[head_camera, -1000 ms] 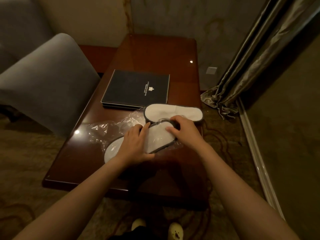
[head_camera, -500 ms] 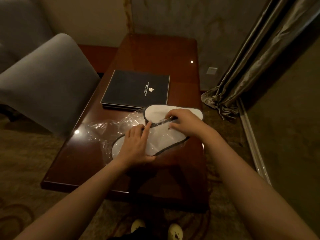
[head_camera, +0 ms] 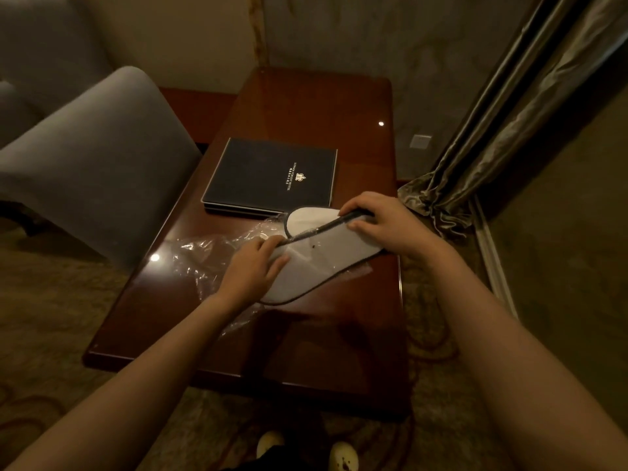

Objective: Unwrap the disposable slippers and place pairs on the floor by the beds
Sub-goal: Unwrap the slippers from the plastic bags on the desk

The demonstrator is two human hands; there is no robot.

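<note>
Two white disposable slippers with dark trim lie on a glossy wooden table (head_camera: 306, 338). The near slipper (head_camera: 323, 263) lies slanted, partly over the far slipper (head_camera: 311, 222). My left hand (head_camera: 251, 270) presses on the near slipper's heel end, fingers on its edge. At its toe end, my right hand (head_camera: 384, 226) grips the dark-trimmed edge. Crumpled clear plastic wrapping (head_camera: 207, 263) spreads to the left and under the slippers.
A dark hotel folder (head_camera: 272, 176) lies behind the slippers. A grey upholstered chair (head_camera: 91, 171) stands left of the table. Curtains (head_camera: 503, 124) hang at the right, above a baseboard. My shoes (head_camera: 343, 455) show on patterned carpet below the table's near edge.
The near slipper has slid right and farther out of the plastic wrapping. My right hand moved right and up with its toe end. My left hand stayed on the heel end.
</note>
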